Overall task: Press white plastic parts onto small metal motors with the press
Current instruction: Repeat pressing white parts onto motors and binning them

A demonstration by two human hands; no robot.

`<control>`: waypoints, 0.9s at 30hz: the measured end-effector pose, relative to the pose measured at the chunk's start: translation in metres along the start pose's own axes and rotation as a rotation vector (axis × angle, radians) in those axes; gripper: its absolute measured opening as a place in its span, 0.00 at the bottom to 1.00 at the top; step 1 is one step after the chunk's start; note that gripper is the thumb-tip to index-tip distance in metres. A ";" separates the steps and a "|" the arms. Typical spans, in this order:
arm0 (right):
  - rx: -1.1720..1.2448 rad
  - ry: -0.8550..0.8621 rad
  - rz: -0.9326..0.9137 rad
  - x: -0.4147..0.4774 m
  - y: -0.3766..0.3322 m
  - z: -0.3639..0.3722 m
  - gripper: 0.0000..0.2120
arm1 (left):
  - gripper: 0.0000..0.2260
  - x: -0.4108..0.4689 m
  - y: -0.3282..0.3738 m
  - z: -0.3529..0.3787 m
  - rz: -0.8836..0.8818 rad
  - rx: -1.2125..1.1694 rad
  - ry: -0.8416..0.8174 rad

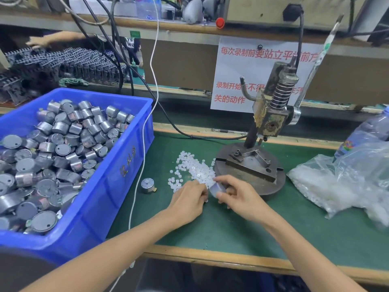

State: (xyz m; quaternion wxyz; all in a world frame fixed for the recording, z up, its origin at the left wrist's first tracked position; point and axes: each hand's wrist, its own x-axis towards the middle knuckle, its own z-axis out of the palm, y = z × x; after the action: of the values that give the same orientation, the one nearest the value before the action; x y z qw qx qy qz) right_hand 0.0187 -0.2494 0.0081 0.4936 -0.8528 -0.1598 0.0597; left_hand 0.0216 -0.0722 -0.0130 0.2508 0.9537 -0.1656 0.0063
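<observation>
My right hand [235, 197] grips a small metal motor [217, 189] just in front of the press base. My left hand [189, 199] meets it from the left, fingertips at the motor's end, apparently pinching a white plastic part that is mostly hidden. A loose pile of white plastic parts [193, 167] lies on the green mat right behind my hands. The hand press [271, 114] stands behind to the right on a round metal base [271, 186], its lever raised. One lone motor [147, 185] stands on the mat to the left.
A blue bin [117, 182] heaped with several motors fills the left. A clear bag of white parts [336, 186] lies at the right, a plastic bottle behind it. A white cable [145, 131] and a black cable cross the mat. The table's wooden front edge runs below my arms.
</observation>
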 end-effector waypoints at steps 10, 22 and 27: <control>-0.041 0.013 0.024 0.003 0.010 0.018 0.12 | 0.07 -0.007 -0.015 0.000 0.051 -0.294 0.087; -0.098 0.018 0.043 0.008 0.012 0.019 0.12 | 0.05 -0.002 -0.015 -0.002 0.005 -0.328 0.060; -0.139 0.013 0.014 0.008 0.011 0.018 0.13 | 0.06 -0.001 -0.012 0.000 -0.018 -0.333 0.072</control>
State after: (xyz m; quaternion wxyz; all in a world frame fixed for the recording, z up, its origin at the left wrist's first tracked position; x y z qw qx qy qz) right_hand 0.0235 -0.2370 -0.0106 0.4337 -0.8865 -0.1545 0.0465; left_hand 0.0249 -0.0615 -0.0186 0.4113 0.8996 -0.1467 0.0108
